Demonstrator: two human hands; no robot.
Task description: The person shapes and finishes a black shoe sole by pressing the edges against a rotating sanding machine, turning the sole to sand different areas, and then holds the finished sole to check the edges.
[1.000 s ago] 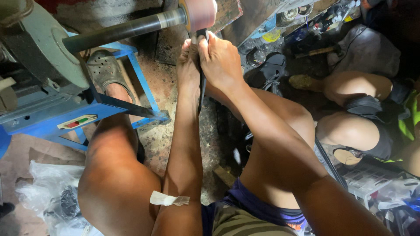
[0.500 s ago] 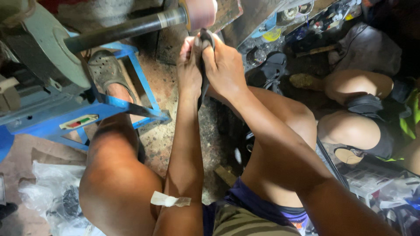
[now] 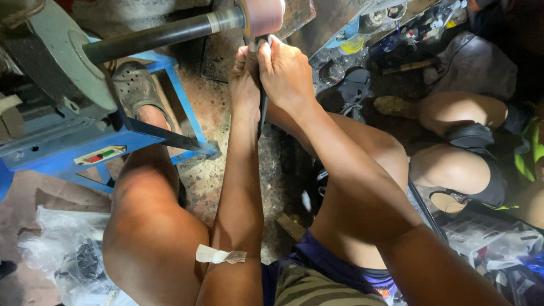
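Observation:
My left hand and my right hand are pressed together around a thin dark metal piece, holding its upper end against the underside of a pink sanding drum. The drum sits at the end of a dark horizontal shaft that runs from a grey motor housing on the left. The piece's lower end pokes down between my wrists; its tip is hidden by my fingers. A strip of white tape sticks to my left forearm.
The motor rests on a blue metal frame; my foot in a grey sandal lies under it. Another person's bare legs are at the right. Clear plastic bags lie bottom left, and cluttered small parts and containers top right.
Both hands stay clasped on the piece at the drum; they have shifted slightly, first a little lower then back up to the wheel. Nothing was let go.

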